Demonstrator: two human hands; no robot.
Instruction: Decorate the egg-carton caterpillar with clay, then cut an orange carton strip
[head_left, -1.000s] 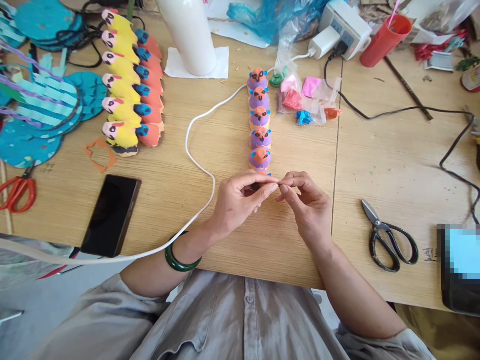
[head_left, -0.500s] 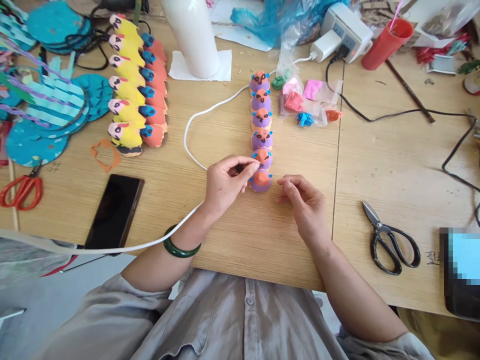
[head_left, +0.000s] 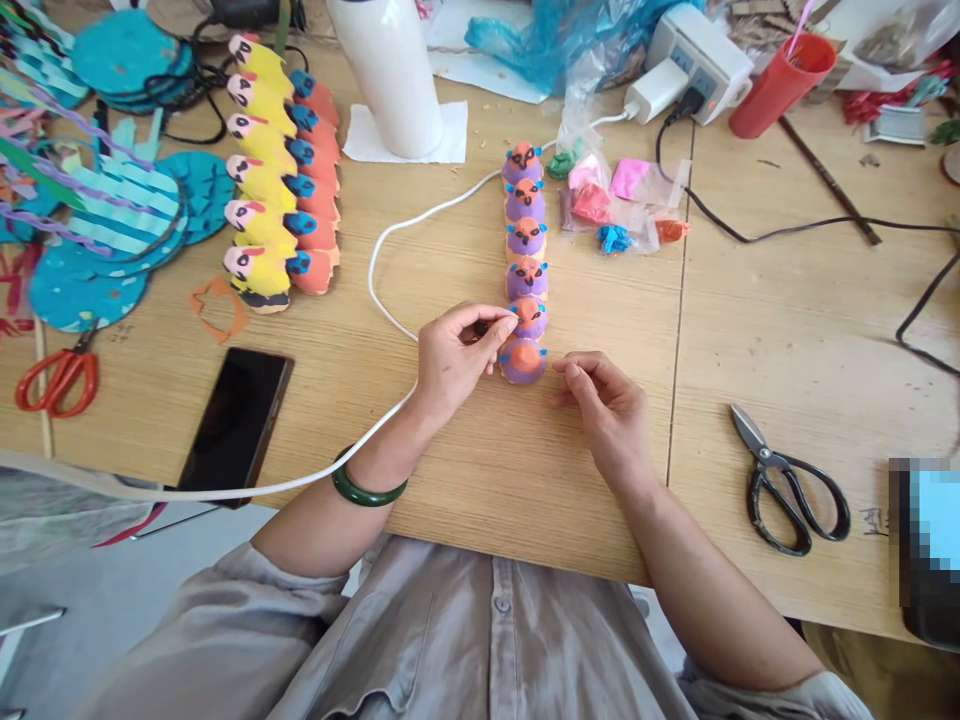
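Observation:
A column of several purple clay figures point(head_left: 526, 205) with orange faces and small blue ears stands in front of me. The nearest figure point(head_left: 523, 362) has a plain orange face without dark marks; those farther up carry black ones. My left hand point(head_left: 463, 362) is closed beside the two nearest figures, a small black lump point(head_left: 481, 328), perhaps clay, showing between its curled fingers. Its thumb and forefinger tips meet by the second-nearest figure. Just right of the nearest figure, my right hand point(head_left: 606, 400) has thumb and fingertips pinched together; anything between them is too small to make out.
Small bags of coloured clay point(head_left: 592, 200) lie beyond the column. Rows of yellow figures point(head_left: 259, 165) and orange-blue ones stand left. A white cable point(head_left: 375, 262) loops past my left arm. Around me are a phone point(head_left: 236, 425), black scissors point(head_left: 784, 480), red-handled scissors point(head_left: 64, 375) and a white bottle point(head_left: 394, 85).
The view has shifted slightly, so everything sits a little farther right. My left fingertips have drawn back slightly from the second-nearest figure's face. My right hand has hardly moved.

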